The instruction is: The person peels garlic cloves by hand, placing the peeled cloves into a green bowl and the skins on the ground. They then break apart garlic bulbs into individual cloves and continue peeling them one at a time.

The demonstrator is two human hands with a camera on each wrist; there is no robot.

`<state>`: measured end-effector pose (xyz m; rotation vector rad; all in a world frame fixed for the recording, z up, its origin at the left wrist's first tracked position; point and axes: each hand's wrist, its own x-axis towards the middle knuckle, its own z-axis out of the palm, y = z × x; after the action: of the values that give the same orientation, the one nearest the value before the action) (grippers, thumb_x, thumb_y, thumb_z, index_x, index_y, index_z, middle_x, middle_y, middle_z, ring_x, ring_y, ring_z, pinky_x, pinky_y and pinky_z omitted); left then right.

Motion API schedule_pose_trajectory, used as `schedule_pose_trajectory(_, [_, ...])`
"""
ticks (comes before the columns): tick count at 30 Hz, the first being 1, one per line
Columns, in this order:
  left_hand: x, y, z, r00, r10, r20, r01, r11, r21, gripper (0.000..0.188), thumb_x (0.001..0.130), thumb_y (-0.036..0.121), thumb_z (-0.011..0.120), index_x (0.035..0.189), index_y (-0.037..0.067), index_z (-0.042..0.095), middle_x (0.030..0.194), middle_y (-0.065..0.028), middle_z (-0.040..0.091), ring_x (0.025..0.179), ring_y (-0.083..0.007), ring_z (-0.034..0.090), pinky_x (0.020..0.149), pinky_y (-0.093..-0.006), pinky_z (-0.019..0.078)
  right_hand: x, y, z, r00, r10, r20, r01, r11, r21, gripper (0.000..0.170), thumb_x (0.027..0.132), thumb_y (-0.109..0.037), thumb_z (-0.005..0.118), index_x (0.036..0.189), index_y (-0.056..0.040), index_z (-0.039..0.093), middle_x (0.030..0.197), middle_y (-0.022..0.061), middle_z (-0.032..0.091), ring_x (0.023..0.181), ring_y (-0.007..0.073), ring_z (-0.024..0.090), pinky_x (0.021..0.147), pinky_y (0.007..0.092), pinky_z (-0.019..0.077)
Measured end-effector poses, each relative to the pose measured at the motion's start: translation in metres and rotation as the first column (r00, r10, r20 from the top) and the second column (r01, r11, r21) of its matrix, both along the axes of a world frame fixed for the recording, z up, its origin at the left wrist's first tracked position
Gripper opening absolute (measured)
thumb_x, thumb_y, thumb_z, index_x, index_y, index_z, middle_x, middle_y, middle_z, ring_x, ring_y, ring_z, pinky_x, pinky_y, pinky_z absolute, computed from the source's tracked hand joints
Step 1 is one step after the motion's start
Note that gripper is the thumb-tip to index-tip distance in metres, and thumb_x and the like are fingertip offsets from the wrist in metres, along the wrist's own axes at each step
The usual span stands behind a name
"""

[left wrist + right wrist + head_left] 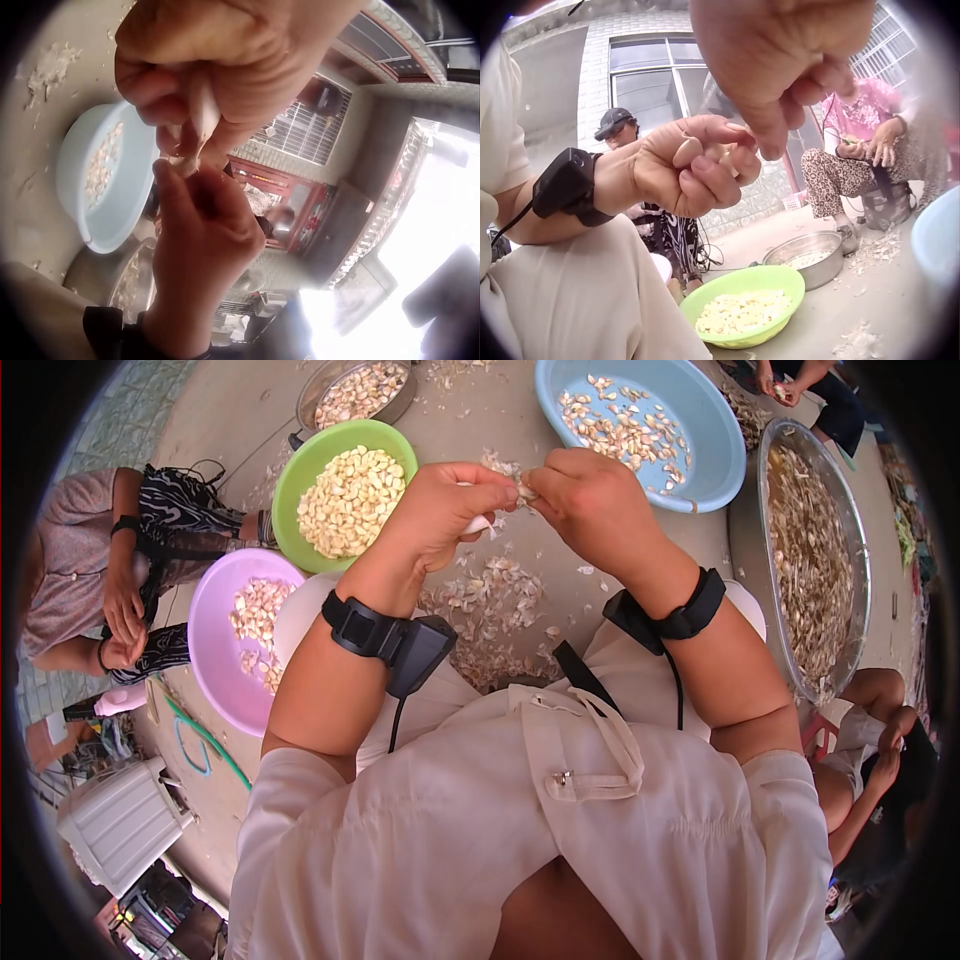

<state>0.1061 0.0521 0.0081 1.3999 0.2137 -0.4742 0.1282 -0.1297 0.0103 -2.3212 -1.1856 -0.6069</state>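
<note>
My left hand (445, 510) is curled round garlic cloves; one pale clove (687, 151) shows against its fingers in the right wrist view, and another (202, 109) in the left wrist view. Its thumb and forefinger pinch a small garlic piece (522, 490). My right hand (590, 500) meets it there, thumb and fingertips pinching the same piece from the other side. Both hands are held up above a heap of garlic skins (495, 600) on the ground.
A green basin (285, 510) of peeled cloves and a pink basin (205, 650) stand left. Ahead are a metal pot (400, 402) and a blue basin (725, 455); a large metal tub (862, 575) of garlic stands right. Several people sit around.
</note>
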Motion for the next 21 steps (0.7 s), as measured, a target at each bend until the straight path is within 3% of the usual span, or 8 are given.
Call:
schedule_pose_trajectory(3, [0.002,0.002,0.0,0.999,-0.048,0.003,0.048,0.998,0.027,0.012,0.073,0.011,0.066,0.08,0.003,0.063,0.071,-0.002,0.062,0.057,-0.0046,0.052,0.046,-0.0167,0.0386,-0.002,0.0,0.001,1.0,-0.02,0.016,0.022,0.997,-0.08,0.004,0.062,-0.009,0.055,0.065,-0.007,0.053,0.064,0.0058,0.05,0.064,0.0237,0.054,0.054,0.0338,0.045])
schedule_pose_trajectory(9, [0.001,0.0,-0.001,0.999,-0.038,0.012,0.038,0.999,0.022,0.007,0.072,0.009,0.063,0.077,0.004,0.062,0.07,-0.0013,0.061,0.058,-0.0044,0.052,0.045,-0.0167,0.0371,-0.003,0.001,0.001,1.0,-0.013,-0.004,0.013,0.996,-0.091,0.016,0.061,-0.007,0.066,0.075,-0.0062,0.058,0.065,0.0066,0.05,0.063,0.025,0.055,0.053,0.0343,0.0448])
schedule_pose_trajectory(12, [0.0,-0.004,-0.002,0.999,0.003,-0.032,-0.005,0.999,-0.038,0.007,0.072,0.009,0.063,0.077,0.004,0.061,0.071,-0.0012,0.06,0.058,-0.0042,0.05,0.044,-0.0165,0.0354,-0.003,-0.001,0.0,0.984,-0.024,-0.177,0.031,0.999,0.034,0.013,0.063,-0.011,0.065,0.073,-0.0049,0.06,0.066,0.0061,0.056,0.062,0.024,0.056,0.053,0.0321,0.0451])
schedule_pose_trajectory(15, [-0.001,-0.007,-0.002,0.996,0.049,-0.07,-0.059,0.986,-0.153,0.008,0.073,0.01,0.064,0.078,0.004,0.06,0.072,-0.0017,0.059,0.058,-0.0045,0.05,0.043,-0.0166,0.0332,-0.002,-0.003,-0.003,0.776,0.004,-0.631,0.153,0.969,0.194,0.023,0.063,-0.013,0.072,0.081,-0.0025,0.064,0.067,0.0082,0.06,0.057,0.0233,0.057,0.052,0.0302,0.0451])
schedule_pose_trajectory(18, [0.0,-0.008,-0.007,0.996,0.048,-0.072,-0.063,0.971,-0.231,0.011,0.075,0.011,0.065,0.08,0.002,0.06,0.072,-0.0026,0.059,0.056,-0.005,0.049,0.043,-0.0167,0.0314,0.001,-0.004,-0.006,0.574,0.132,-0.808,0.223,0.924,0.31,0.025,0.063,-0.013,0.074,0.084,-0.002,0.065,0.068,0.0088,0.061,0.053,0.0217,0.056,0.051,0.0289,0.0452])
schedule_pose_trajectory(21, [0.0,-0.011,-0.002,0.996,0.078,-0.042,-0.085,0.969,-0.232,0.014,0.075,0.012,0.067,0.082,0.0,0.061,0.071,-0.0033,0.058,0.054,-0.0051,0.049,0.043,-0.0164,0.0312,0.002,-0.005,-0.004,0.575,0.141,-0.806,0.234,0.915,0.327,0.022,0.065,-0.011,0.072,0.084,-0.0016,0.065,0.066,0.0094,0.06,0.054,0.0217,0.056,0.052,0.0281,0.0452])
